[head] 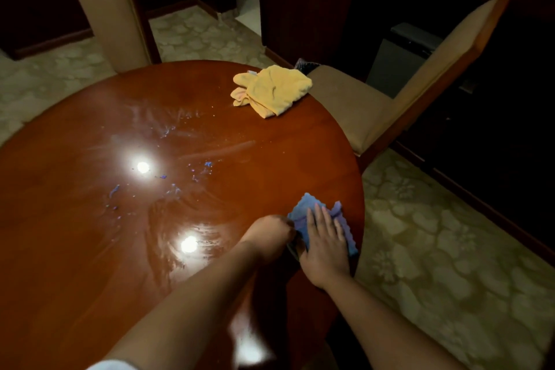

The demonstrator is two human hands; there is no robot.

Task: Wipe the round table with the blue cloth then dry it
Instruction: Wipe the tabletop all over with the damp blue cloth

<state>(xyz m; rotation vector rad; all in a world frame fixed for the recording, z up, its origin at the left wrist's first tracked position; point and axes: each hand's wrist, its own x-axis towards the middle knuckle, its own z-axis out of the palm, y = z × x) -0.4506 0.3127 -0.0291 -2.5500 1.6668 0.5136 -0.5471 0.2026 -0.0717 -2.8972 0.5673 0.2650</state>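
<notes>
Pressing flat on the blue cloth (312, 219), right hand (326, 245) with fingers straight, cloth's left edge pinched by curled left hand (270, 234), at round table's (90, 234) near right rim, yellow cloth (271, 90) far right.

The right hand (326, 242) covers the middle of the blue cloth (312, 207), so only its far corners and right edge show. The left hand (270, 233) is curled at the cloth's left edge; its fingers face away, and whether they pinch the cloth cannot be told. Both forearms hide the table's (90, 249) near right rim, and the picture's left and bottom edges cut the table off. Glare spots wash out parts of its top. The far chair (105, 9) is cut by the top edge. A dark thing (306, 66) behind the yellow cloth (270, 90) is mostly hidden.
</notes>
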